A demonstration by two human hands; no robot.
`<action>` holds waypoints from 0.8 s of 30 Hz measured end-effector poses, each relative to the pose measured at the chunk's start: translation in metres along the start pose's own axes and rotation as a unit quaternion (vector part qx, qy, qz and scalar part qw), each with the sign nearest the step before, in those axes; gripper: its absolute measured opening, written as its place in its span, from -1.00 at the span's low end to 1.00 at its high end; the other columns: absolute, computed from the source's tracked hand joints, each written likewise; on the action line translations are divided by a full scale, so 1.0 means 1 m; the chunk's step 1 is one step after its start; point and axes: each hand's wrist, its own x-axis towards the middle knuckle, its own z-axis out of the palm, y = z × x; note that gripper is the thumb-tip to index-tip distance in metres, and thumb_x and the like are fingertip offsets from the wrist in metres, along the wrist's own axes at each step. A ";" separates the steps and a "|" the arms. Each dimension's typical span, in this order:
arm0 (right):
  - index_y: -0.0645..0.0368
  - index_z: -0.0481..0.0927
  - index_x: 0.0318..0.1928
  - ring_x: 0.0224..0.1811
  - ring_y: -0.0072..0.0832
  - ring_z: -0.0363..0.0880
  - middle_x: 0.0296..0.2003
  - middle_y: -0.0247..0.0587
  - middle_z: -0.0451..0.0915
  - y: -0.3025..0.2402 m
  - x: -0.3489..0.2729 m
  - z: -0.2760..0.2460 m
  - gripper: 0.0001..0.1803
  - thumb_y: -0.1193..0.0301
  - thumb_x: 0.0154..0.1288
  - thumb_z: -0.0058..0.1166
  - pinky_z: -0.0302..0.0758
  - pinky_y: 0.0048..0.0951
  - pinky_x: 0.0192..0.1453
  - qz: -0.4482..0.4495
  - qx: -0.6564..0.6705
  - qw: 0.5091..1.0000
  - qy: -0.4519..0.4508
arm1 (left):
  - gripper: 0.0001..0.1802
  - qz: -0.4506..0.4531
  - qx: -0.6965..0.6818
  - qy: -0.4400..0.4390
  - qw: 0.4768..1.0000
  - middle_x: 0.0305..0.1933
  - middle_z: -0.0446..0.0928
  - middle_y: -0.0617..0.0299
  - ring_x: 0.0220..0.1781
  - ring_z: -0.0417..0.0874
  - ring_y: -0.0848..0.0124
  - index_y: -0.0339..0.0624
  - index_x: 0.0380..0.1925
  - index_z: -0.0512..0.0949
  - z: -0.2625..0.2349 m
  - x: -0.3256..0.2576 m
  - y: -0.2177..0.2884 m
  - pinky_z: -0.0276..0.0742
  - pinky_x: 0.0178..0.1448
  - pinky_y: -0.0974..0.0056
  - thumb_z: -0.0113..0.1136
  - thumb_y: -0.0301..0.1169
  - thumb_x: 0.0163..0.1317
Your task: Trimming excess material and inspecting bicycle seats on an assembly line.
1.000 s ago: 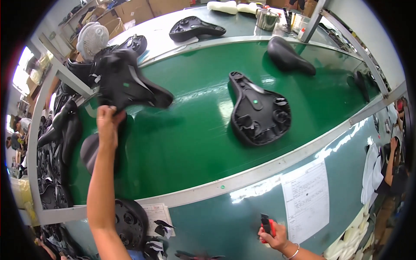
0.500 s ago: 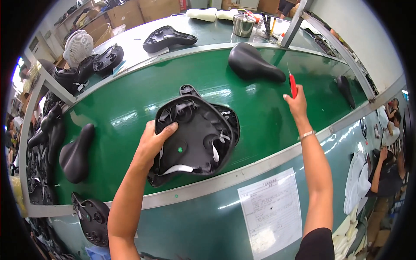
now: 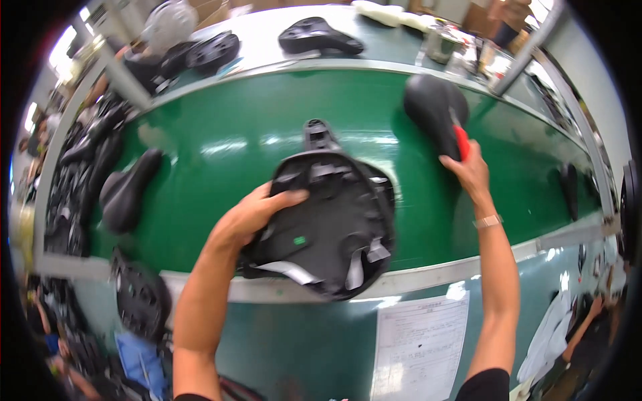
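My left hand grips the edge of an upturned black bicycle saddle, thumb on the rim. Its hollow underside faces me, with pale flaps and a small green sticker inside. Behind it, the nose of another black saddle part sticks out, mostly hidden. My right hand is closed around a red-handled tool; its thin tip is blurred against a smooth black saddle. The thumb and fingers are at this saddle's nose; whether they also grip it is hard to tell.
A green work surface lies inside a pale metal frame. Another saddle rests at the left, one more on the far table. A printed sheet lies nearby. Dark saddle parts pile up at the left edge.
The view has shifted. My right hand, with the red tool, has come to the far saddle's nose, which now points toward me instead of rightward. The upturned saddle has turned slightly in my left hand.
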 end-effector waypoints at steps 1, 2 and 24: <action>0.09 0.38 0.15 -0.09 -0.11 0.57 -0.12 0.04 0.57 -0.011 -0.031 -0.012 -0.18 -0.01 -0.12 0.31 0.44 -0.24 0.01 -0.026 0.044 0.999 -0.010 | -0.43 0.009 0.007 -0.020 1.000 -0.04 0.55 0.10 -0.06 0.57 0.41 -0.31 0.07 0.42 -0.003 -0.008 -0.005 0.55 -0.02 0.32 0.28 -0.21 0.11; 0.12 0.39 0.18 -0.07 -0.19 0.57 -0.09 -0.01 0.57 -0.011 -0.063 -0.024 -0.18 0.04 -0.11 0.32 0.44 -0.30 0.02 -0.032 0.068 0.997 -0.013 | -0.41 0.024 0.013 -0.045 0.999 -0.04 0.55 0.10 -0.03 0.55 0.42 -0.31 0.06 0.44 -0.006 -0.005 -0.021 0.51 0.02 0.32 0.31 -0.18 0.10; 0.19 0.31 0.11 -0.39 -0.52 0.48 -0.24 -0.15 0.48 -0.115 -0.476 -0.090 -0.42 0.00 0.32 0.00 0.47 -0.49 -0.36 -0.093 0.539 0.814 -0.196 | -0.28 0.458 0.216 0.327 0.798 0.29 0.16 -0.04 0.32 0.18 0.03 -0.22 0.10 0.31 0.127 -0.313 -0.262 0.17 0.31 0.04 0.34 -0.06 0.05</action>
